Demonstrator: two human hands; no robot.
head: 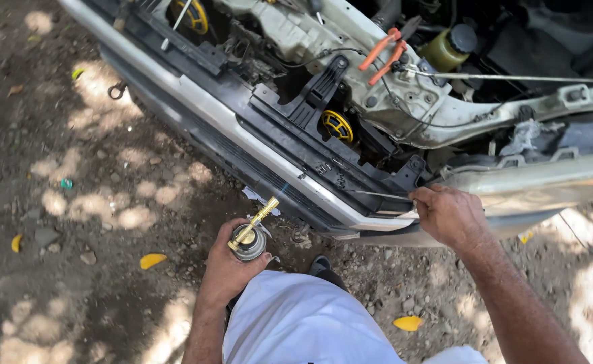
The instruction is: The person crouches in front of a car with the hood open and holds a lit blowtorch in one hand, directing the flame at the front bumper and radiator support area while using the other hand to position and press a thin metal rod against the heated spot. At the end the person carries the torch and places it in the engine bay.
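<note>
A: Why does the left hand [226,269] sit so low, away from the car?

B: It is clenched round a small gas torch [248,241], canister upright, with the brass nozzle [263,212] angled up at the front bumper [269,158]. A thin bluish flame shows at the tip, so it makes sense to hold it clear of the body.

A: And the right hand [448,214]?

B: It pinches a thin metal rod [377,194], laid level with its tip at the bumper's edge, just where the flame points. The hand rests on the bumper, probably for steadiness.

A: What lies on top?

B: Orange-handled pliers [385,54] lie on the white frame [418,108], within reach.
</note>
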